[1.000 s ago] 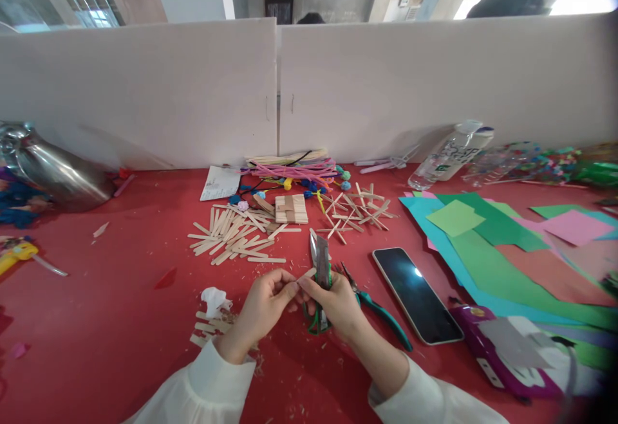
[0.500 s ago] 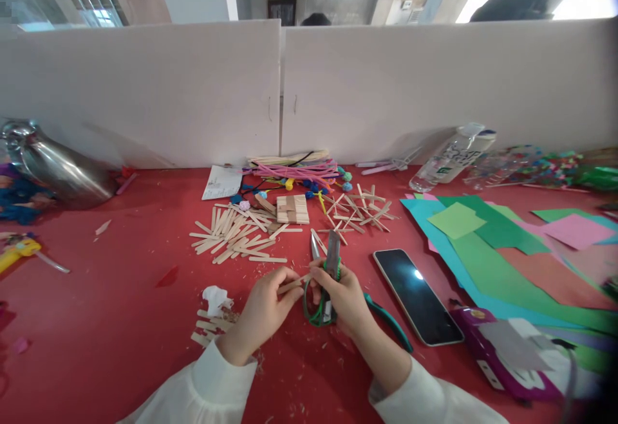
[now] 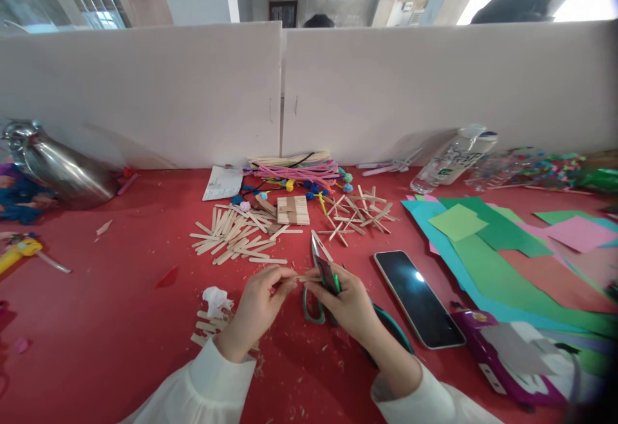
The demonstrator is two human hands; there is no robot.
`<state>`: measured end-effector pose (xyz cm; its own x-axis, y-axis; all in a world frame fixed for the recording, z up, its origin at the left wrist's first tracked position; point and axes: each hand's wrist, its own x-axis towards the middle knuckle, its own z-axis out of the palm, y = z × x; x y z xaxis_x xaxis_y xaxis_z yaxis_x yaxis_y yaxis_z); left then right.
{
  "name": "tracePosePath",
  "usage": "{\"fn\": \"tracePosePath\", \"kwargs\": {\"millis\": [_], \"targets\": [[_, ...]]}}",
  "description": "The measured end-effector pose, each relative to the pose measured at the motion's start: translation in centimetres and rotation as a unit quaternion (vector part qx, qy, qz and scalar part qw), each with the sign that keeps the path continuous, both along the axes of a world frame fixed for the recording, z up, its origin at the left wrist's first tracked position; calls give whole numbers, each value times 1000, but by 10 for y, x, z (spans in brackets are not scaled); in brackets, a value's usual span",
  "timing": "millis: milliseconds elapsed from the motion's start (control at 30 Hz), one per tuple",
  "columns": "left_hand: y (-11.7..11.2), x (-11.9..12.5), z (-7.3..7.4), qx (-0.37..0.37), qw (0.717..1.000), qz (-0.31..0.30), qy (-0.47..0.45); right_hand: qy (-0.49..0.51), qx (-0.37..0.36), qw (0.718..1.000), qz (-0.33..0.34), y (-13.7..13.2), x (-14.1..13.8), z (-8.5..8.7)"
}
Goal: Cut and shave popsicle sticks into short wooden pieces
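Observation:
My left hand [image 3: 258, 305] pinches a short wooden craft stick [image 3: 300, 278] at its left end, over the red table [image 3: 120, 321]. My right hand [image 3: 348, 302] grips green-handled scissors [image 3: 321, 279], blades pointing away from me and meeting the stick's right end. Both hands are closed. A loose pile of wooden sticks [image 3: 236, 237] lies just beyond my left hand. A small glued panel of sticks [image 3: 292, 210] sits behind it. Cut stick pieces [image 3: 207, 329] and a crumpled white scrap [image 3: 215, 300] lie beside my left wrist.
A phone [image 3: 418, 298] lies right of my right hand, green-handled pliers [image 3: 391, 327] partly under that arm. Coloured paper sheets [image 3: 487, 244] cover the right side. Pipe cleaners [image 3: 294, 171], crossed sticks [image 3: 357, 212], a plastic bottle [image 3: 451, 157] and a steel kettle [image 3: 53, 166] line the white partition.
The scissors have tilted and their blades have closed in on the stick's end. My hands have shifted slightly right and stayed together.

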<state>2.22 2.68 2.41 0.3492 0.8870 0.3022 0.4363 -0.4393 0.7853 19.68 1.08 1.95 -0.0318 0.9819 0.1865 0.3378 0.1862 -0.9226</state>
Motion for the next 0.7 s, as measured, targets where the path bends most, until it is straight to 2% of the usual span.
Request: {"fn": "tracePosePath", "kwargs": {"millis": [200,400,700], "targets": [[0,1,0,27,999,2,23,-41,7,999,-16,-2,-3,-1],[-1,2,1,-67,998,3,11,30,-106,994,-29,-1,-5,4],[-1,4,0,-126,992,-2,-6,67,-144,987,-36,1,-8,6]]}}
